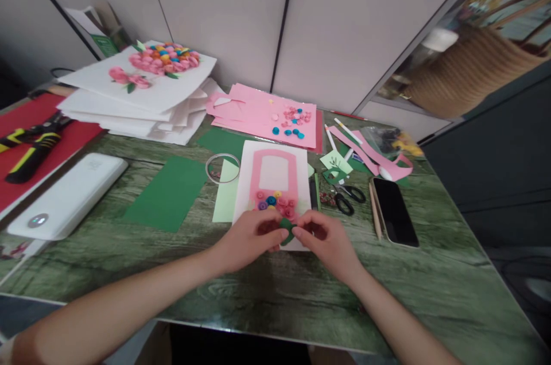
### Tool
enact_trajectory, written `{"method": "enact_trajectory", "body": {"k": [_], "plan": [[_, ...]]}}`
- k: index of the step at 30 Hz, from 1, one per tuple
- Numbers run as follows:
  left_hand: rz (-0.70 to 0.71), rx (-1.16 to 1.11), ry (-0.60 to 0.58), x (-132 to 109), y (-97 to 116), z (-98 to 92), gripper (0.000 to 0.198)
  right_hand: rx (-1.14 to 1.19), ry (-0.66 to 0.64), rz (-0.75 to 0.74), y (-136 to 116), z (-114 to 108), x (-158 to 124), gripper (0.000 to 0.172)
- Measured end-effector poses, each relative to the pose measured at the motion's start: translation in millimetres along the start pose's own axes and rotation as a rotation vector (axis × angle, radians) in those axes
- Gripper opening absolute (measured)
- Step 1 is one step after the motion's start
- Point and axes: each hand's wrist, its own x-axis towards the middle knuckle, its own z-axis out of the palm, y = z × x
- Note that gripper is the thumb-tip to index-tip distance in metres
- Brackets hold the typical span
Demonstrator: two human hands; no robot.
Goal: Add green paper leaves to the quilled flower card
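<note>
A white card point(275, 158) with a pink frame and a cluster of small rolled paper flowers point(275, 202) lies on the green wood-grain table point(267, 290). Both hands meet at the card's near edge. My left hand point(252, 239) and my right hand point(327, 241) pinch a small green paper piece point(287, 229) between their fingertips, just below the flowers. The fingers of both hands are curled in.
Green paper sheets point(170, 193), a tape ring point(222, 167), scissors point(348, 197), a black phone point(395, 211), a wooden stick point(374, 210), pink paper with small rolled pieces point(267, 115), a stack of white cards with flowers point(142, 89), a white device point(71, 193) and pliers point(32, 144) surround the card.
</note>
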Motion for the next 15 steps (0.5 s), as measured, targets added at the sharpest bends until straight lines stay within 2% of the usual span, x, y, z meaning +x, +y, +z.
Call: {"method": "enact_trajectory", "body": {"k": [4,11,13,14,15], "plan": [[-0.033,-0.090,-0.008,0.1,1.0,-0.8,0.018,0.015,-0.015,0.007,1.3,-0.5,-0.3,0.012],[-0.045,-0.079,0.022,2.6,-0.4,-3.5,0.018,0.034,0.007,0.001,1.6,-6.0,1.5,0.015],[-0.041,-0.093,0.027,3.7,-0.9,-5.1,0.018,-0.034,0.092,-0.016,7.3,-19.2,7.2,0.018],[-0.040,-0.107,0.026,4.3,-1.2,-5.9,0.018,-0.104,0.187,-0.052,11.8,-29.2,11.5,0.021],[-0.039,-0.122,0.025,4.7,-1.6,-6.6,0.018,-0.202,0.350,-0.102,17.3,-41.4,16.7,0.024]]}}
